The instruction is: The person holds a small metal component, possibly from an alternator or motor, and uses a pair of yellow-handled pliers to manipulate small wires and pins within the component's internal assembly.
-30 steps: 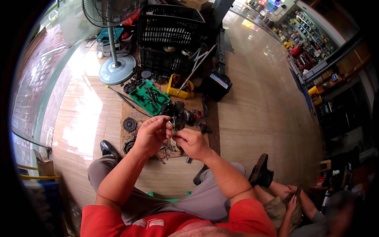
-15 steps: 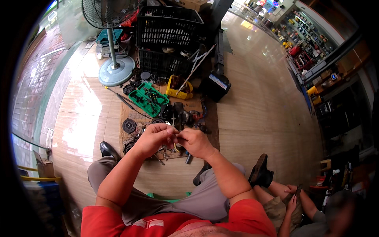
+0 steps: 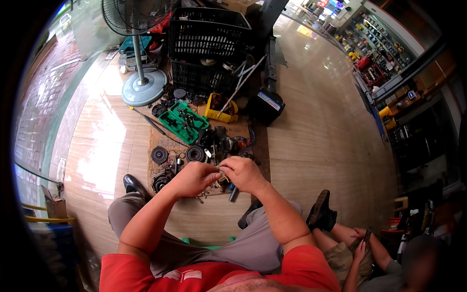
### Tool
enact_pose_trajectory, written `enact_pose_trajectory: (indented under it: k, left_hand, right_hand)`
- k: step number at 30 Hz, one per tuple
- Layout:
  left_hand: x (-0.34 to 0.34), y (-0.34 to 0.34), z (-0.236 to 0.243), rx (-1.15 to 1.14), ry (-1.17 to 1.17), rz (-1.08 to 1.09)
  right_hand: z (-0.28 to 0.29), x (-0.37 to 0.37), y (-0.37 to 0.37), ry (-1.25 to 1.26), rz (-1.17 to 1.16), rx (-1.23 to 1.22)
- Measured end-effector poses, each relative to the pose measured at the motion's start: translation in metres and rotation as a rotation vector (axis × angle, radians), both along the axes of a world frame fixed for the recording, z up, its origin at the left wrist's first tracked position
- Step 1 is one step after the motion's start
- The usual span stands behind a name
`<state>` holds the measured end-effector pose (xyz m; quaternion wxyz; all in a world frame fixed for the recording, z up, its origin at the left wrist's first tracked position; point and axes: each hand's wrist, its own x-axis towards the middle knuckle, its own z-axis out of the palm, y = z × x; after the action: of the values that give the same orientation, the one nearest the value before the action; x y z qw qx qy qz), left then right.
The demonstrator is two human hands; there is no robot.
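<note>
My left hand (image 3: 197,178) and my right hand (image 3: 243,174) meet above the mat, fingertips pinched together around something too small to make out. Below them, loose metal machine parts lie on the brown mat (image 3: 260,170). Left of my hands are a dark round disc (image 3: 159,155) and a black ring-shaped part (image 3: 195,154). Just beyond them sits a dark machine body (image 3: 227,141). A blue and grey cylindrical tool (image 3: 233,194) lies near the mat's front edge.
Farther off are an open green tool case (image 3: 184,124), a yellow bin (image 3: 221,108), a black battery (image 3: 265,106) and stacked black crates (image 3: 208,39). A fan base (image 3: 143,87) stands at left. Another person's hands (image 3: 361,243) rest at lower right.
My left hand has shifted slightly down and right, uncovering the black ring-shaped part. The fingertips of both hands have come down a little and stay together.
</note>
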<state>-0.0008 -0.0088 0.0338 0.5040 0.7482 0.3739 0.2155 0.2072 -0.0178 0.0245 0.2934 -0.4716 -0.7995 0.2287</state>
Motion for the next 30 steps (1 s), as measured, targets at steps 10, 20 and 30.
enact_pose_trajectory:
  k: [10,20,30]
  left_hand:
    - [0.009,-0.001,-0.02,0.036,-0.149,0.272]
    - [0.012,0.004,-0.018,-0.639,-0.93,0.428]
    - [0.01,0.005,-0.027,-0.739,-1.14,0.42]
  right_hand:
    - [0.007,-0.019,-0.009,0.205,-0.113,-0.055]
    - [-0.006,-0.026,-0.014,0.287,-0.136,-0.165]
    - [-0.009,-0.026,-0.013,0.258,-0.119,-0.145]
